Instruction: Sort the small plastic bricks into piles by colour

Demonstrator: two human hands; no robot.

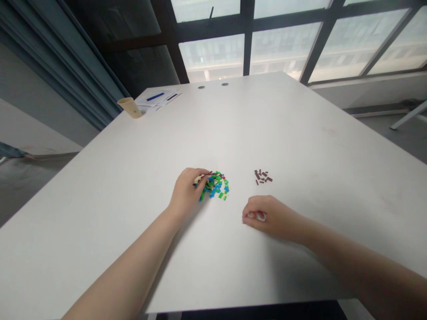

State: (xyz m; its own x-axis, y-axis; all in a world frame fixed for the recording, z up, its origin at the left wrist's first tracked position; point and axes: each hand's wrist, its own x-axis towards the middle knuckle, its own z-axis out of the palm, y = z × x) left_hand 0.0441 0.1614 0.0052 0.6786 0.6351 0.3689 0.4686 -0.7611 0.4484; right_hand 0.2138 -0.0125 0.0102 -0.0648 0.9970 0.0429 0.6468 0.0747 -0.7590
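My left hand [187,190] reaches over the left side of a pile of small toy building bricks [216,186], mostly green and blue with some cream, red and brown ones. Its thumb and index fingertip come close together at the pile's far edge, beside a dark brown bit; whether they grip it is unclear. To the right, a group of small brown bricks [263,177] lies scattered on the table. Nearer to me, my right hand [267,215] hovers at or rests on the tabletop, fingers curled and thumb meeting the index finger. Anything between those tips is too small to see.
The white table [233,129] stretches toward a dark-framed window [247,40]. At its far left stand a paper cup [130,108] and papers [167,101] with a blue pen [155,96] on top. A blue-grey curtain [63,53] hangs beyond the left edge.
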